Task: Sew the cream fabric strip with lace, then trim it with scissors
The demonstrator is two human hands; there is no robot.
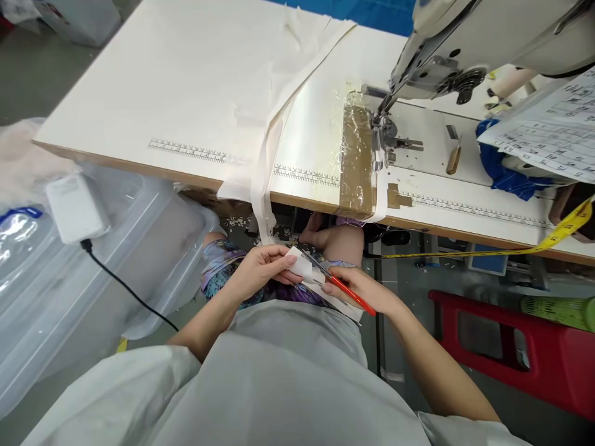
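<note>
Far to my left sit clear plastic bins, smooth and cloudy, with a flat white charger block resting on one lid and its thin black cable trailing down. Above them runs the pale, matte tabletop, a printed ruler strip stuck along its front edge.

A long white fabric strip, soft and flat like tape, drapes off the table edge and falls to my lap. My left hand pinches its white end piece, thumb on top and fingers curled underneath, closed firmly on the cloth just over my knees.

My right hand is wrapped around small red-handled snips; the slim metal blades point left and meet the edge of the white piece. I cannot tell how far the blades are parted.

Further right, glossy brown packing tape covers the table beside the needle of the white sewing machine. A yellow measuring tape hangs slack below the edge, a printed paper sheet lies over blue cloth, and a red plastic stool stands on the floor.
</note>
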